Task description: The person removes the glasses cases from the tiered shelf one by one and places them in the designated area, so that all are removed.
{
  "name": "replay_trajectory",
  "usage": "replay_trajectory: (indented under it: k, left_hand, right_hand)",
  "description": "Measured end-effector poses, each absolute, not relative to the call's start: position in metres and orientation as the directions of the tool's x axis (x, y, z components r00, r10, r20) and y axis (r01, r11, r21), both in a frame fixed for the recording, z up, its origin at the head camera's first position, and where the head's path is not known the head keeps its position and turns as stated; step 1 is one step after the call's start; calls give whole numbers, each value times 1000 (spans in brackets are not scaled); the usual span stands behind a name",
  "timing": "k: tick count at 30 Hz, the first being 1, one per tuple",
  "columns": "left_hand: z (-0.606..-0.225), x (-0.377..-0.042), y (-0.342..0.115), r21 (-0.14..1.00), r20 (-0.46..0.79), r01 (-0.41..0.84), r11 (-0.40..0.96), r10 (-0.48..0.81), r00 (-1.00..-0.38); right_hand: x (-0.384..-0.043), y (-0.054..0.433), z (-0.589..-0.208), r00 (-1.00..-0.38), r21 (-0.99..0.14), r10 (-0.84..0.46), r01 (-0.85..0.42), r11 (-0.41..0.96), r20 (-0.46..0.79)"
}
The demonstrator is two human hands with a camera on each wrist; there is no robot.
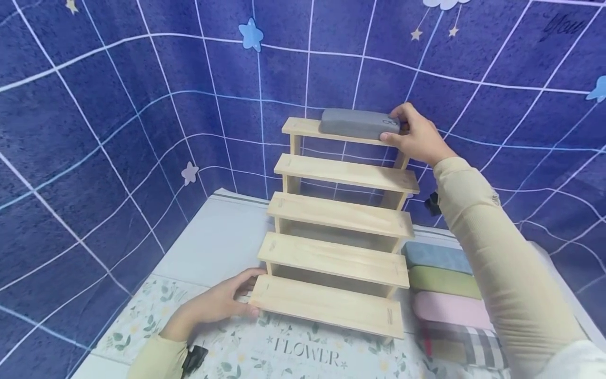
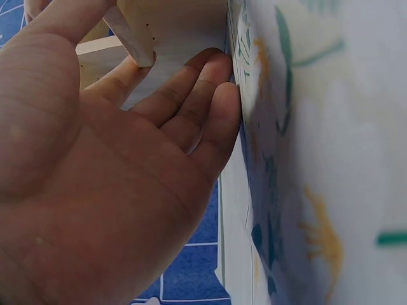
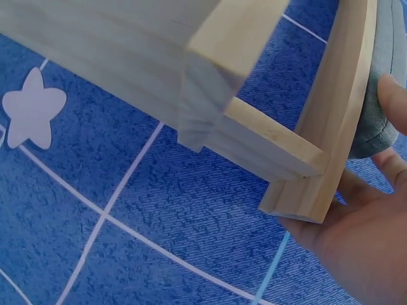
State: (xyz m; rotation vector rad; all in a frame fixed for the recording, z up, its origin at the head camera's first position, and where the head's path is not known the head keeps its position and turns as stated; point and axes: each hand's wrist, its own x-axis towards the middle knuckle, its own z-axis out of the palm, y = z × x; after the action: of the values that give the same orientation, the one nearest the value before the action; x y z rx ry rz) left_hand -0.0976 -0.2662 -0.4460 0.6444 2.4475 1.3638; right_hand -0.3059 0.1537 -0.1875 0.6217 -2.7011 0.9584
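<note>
A grey glasses case (image 1: 352, 122) with a small spectacles print lies lengthwise on the top step of a wooden stepped rack (image 1: 341, 213). My right hand (image 1: 417, 136) grips its right end, thumb at the front and fingers behind. In the right wrist view, the case (image 3: 372, 130) sits against the step, and some of the fingers reach under the step's end. Low on the rack, my left hand (image 1: 215, 302) holds the left end of the bottom step, thumb along the front edge. The left wrist view shows the index fingertip touching the wood, other fingers lightly bent beside the tabletop cloth.
Right of the rack, several more cases lie in a row: blue (image 1: 437, 257), green (image 1: 445, 281), pink (image 1: 452, 309) and a plaid one (image 1: 483, 346). A floral cloth (image 1: 303, 352) covers the table front. Behind hangs a blue curtain (image 1: 227, 68) with grid lines and stars.
</note>
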Motion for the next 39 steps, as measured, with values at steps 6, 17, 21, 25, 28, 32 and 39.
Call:
replay_trajectory:
  k: [6, 17, 21, 25, 28, 32, 39]
  left_hand:
    - [-447, -96, -268, 868, -20, 236, 436, 507, -862]
    - [-445, -101, -265, 867, -4, 258, 427, 523, -852]
    - [-445, -99, -265, 858, 4, 271, 437, 520, -854]
    - [-446, -98, -266, 848, 20, 291, 442, 523, -852]
    - [-447, -98, -266, 846, 27, 301, 440, 527, -849]
    - [-448, -98, -267, 845, 30, 305, 439, 530, -847]
    - [-448, -100, -267, 851, 30, 301, 430, 532, -846]
  right_hand:
    - [-308, 151, -188, -896, -580, -299, -442, 685, 329]
    - [-302, 179, -186, -901, -600, -286, -430, 674, 326]
    - [-301, 189, -189, -901, -617, -275, -430, 659, 334]
    - [-300, 202, -192, -907, -653, -247, -417, 633, 340]
    - [-299, 211, -194, -912, -678, -234, -407, 612, 336]
    - [-297, 217, -196, -920, -700, -219, -391, 597, 326]
    - [-296, 220, -197, -922, -716, -196, -382, 584, 333]
